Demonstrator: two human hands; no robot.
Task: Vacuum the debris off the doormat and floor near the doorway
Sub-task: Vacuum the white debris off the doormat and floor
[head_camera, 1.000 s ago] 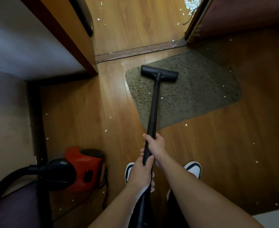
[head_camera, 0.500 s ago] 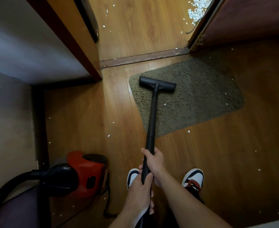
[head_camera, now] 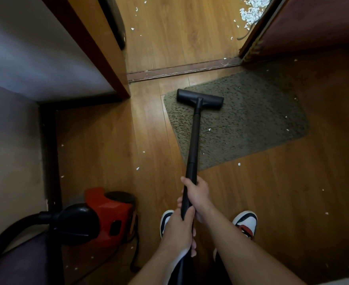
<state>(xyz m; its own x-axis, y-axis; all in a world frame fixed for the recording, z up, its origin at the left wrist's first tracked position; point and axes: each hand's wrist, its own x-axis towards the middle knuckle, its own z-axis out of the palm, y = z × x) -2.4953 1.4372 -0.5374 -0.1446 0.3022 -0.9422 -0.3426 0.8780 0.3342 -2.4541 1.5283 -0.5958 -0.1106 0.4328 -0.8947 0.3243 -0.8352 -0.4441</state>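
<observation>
A grey-green doormat point(head_camera: 251, 122) lies on the wooden floor just inside the doorway. The black vacuum head point(head_camera: 200, 98) rests on the mat's far left corner. Its black wand point(head_camera: 193, 145) runs back toward me. My right hand point(head_camera: 197, 197) grips the wand higher up, and my left hand point(head_camera: 178, 233) grips it just below, closer to my body. Small white scraps point(head_camera: 209, 130) dot the mat and the floor around it. A pile of white debris point(head_camera: 251, 11) sits beyond the threshold at the top right.
The red and black vacuum body point(head_camera: 105, 214) stands at my lower left with its black hose point(head_camera: 2, 239) curving away. A door frame point(head_camera: 99, 52) and wall are on the left, an open door point(head_camera: 305, 23) on the right. My two shoes point(head_camera: 245, 223) stand below the hands.
The vacuum head has slid a little toward me and leftward on the mat, and the view has tilted so more of the doorway floor shows. Both hands keep their grip.
</observation>
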